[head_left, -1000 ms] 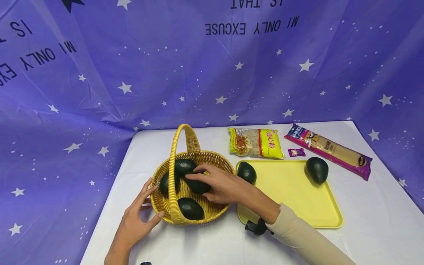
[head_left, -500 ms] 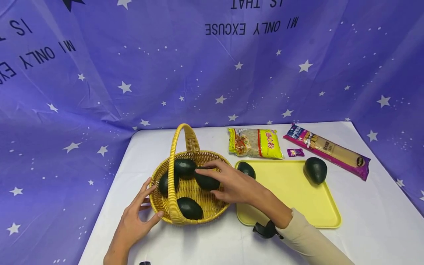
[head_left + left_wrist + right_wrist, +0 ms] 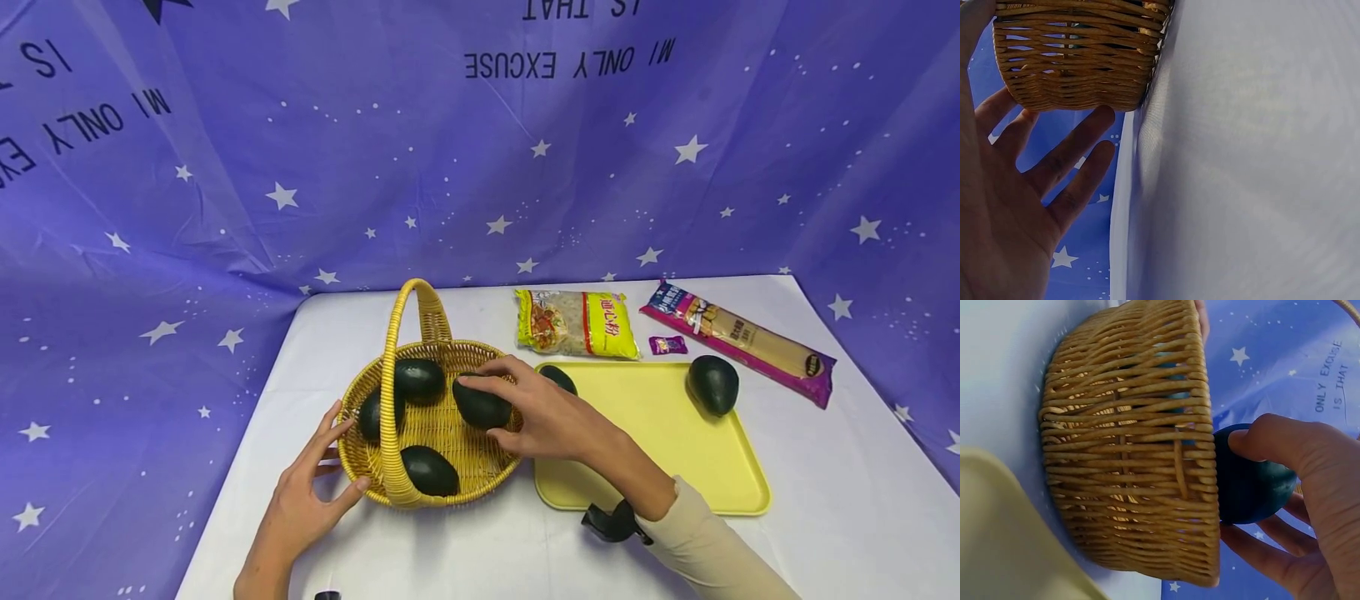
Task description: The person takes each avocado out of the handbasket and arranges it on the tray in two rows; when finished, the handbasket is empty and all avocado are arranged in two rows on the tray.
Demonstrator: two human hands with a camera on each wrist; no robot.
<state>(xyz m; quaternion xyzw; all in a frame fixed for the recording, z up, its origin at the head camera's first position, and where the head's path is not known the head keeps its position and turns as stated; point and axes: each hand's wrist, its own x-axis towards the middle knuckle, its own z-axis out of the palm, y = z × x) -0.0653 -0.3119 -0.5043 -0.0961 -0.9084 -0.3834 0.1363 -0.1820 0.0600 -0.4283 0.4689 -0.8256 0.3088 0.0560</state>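
A yellow wicker basket with a tall handle stands on the table. My right hand grips a dark green avocado at the basket's right side, thumb and fingers on opposite sides of it. In the right wrist view this avocado shows above the rim. Three more avocados lie inside: one at the back, one at the left and one at the front. My left hand rests spread against the basket's left outside; in the left wrist view its fingers are extended beside the woven wall.
Right of the basket lies a yellow tray with an avocado at its right and another partly behind my right hand. Behind it are a pasta bag, a small purple packet and a long noodle pack.
My right hand has moved right within the basket with the avocado in its grip, away from the avocados at the left. My left hand has stayed at the basket's side.
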